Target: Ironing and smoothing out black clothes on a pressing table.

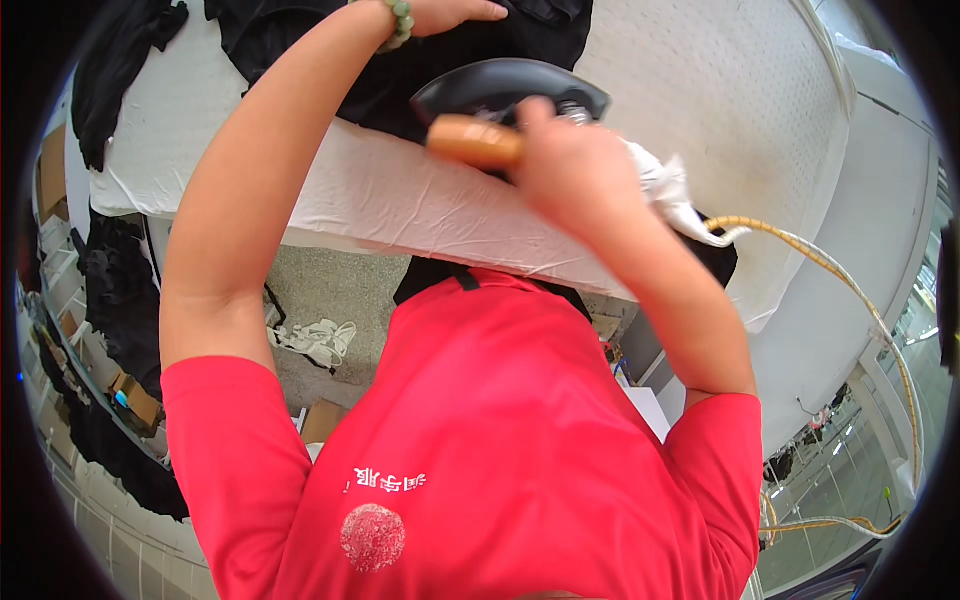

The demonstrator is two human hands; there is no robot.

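My right hand [582, 165] is wrapped round the wooden handle of a steam iron [490, 88], slightly smeared by motion. The iron's dark, pointed body rests on or just over a black garment [390, 92] near the board's front edge; exact contact is hard to tell. Farther up, my left hand [445, 14] lies on the same garment with its thumb stretched out. The upper picture edge cuts off its other fingers. A green bead bracelet [400, 25] circles that wrist.
The white padded ironing board [740, 90] spans the top. A white cloth [668, 190] lies right of the iron, beside a yellow-and-white hose [830, 262] trailing off right. Another black garment [115, 75] hangs over the board's left end. White fabric scraps [325, 340] lie on the floor.
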